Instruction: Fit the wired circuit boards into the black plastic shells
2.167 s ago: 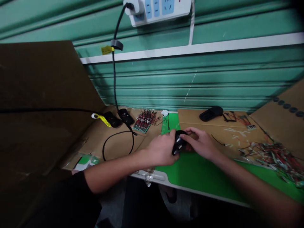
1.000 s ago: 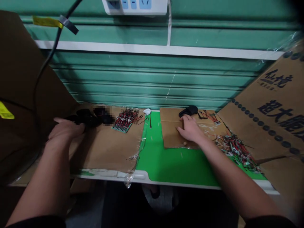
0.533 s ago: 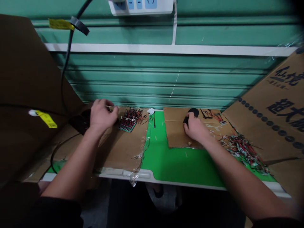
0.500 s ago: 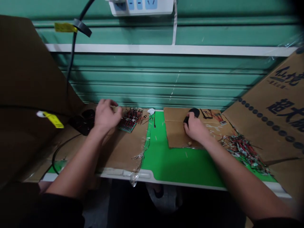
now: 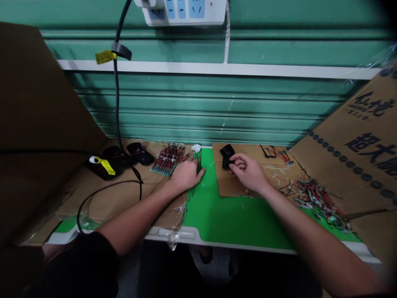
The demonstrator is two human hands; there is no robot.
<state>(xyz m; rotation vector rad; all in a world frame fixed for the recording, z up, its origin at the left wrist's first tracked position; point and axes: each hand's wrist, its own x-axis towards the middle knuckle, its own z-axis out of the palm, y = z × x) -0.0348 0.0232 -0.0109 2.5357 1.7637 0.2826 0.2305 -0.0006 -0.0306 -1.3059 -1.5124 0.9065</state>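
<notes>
My right hand [image 5: 249, 171] has its thumb and fingers closed at the right edge of a black curved plastic casing [image 5: 227, 154], over the right cardboard sheet [image 5: 231, 184]. My left hand [image 5: 187, 176] reaches across the left cardboard's right edge, thumb apart and fingers stretched forward. Its fingertips are by a small white lump [image 5: 196, 148] and a dark thin wire, partly hidden. Beside that hand lies a green circuit board panel [image 5: 163, 167] crowded with red and black wires. Several similar black casings [image 5: 140, 154] rest farther left.
A tangle of wired parts [image 5: 319, 196] lies at the right, near a printed carton [image 5: 366, 145]. A black cable [image 5: 117, 95] with a yellow tag hangs at left. A power strip [image 5: 186, 11] is on the green wall. Green mat [image 5: 248, 219] shows between the cardboards.
My left hand has moved right, from the black casings past the circuit board panel to the white lump. My right hand has shifted slightly left, and the black casing in it has turned.
</notes>
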